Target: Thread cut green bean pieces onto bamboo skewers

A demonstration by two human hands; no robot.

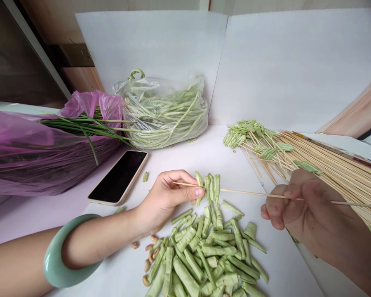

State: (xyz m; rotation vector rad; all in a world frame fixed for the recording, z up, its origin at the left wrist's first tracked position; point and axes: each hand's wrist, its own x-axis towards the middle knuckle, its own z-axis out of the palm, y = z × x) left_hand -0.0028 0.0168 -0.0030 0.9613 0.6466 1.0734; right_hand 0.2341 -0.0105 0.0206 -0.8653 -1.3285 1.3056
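Note:
My left hand (170, 196) pinches a cut piece of long green bean (199, 178) between thumb and fingers. A thin bamboo skewer (244, 192) runs through this piece, and its tip sticks out to the left, past my thumb. Just right of my fingertips, several more bean pieces (217, 187) sit side by side across the skewer. My right hand (309, 202) is closed around the skewer farther along, palm turned up. Below both hands lies a heap of cut bean pieces (200, 260) on the white surface.
A pink bag (27, 152) with green stalks lies left, beside a clear bag of long beans (170, 115). A phone (119, 177) lies near my left forearm. Filled skewers (250, 132) and bare skewers (330, 156) are at right. Brown beans (146, 265) edge the heap.

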